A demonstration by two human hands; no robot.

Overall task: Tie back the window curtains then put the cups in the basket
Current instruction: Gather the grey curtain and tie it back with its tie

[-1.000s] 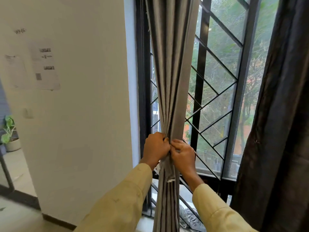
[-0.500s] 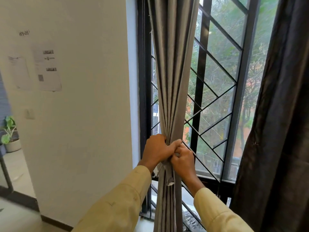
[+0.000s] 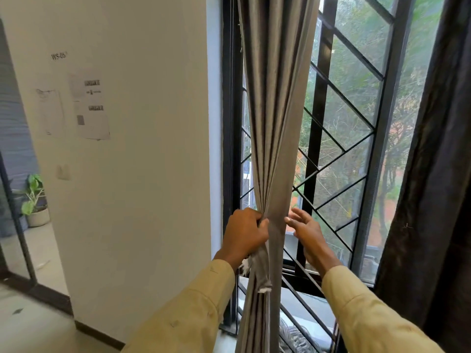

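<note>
A grey curtain (image 3: 274, 110) hangs gathered into a narrow bunch in front of the window's left side. My left hand (image 3: 244, 234) grips the bunch at its waist, and a frayed strip of grey fabric (image 3: 261, 273) dangles below my fist. To the right of the bunch, my right hand (image 3: 304, 230) is off the fabric, its fingers spread and pointing at the curtain. A dark curtain (image 3: 438, 174) hangs loose along the right edge. No cups or basket are in view.
The window has a black frame with diagonal bars (image 3: 339, 154). A white wall (image 3: 142, 174) with taped papers stands to the left. Beyond it, a potted plant (image 3: 34, 200) sits on the floor. Something striped (image 3: 293, 335) lies low under the window.
My right hand has let go of the curtain bunch and moved right, fingers spreading. My left hand keeps its grip at the same height.
</note>
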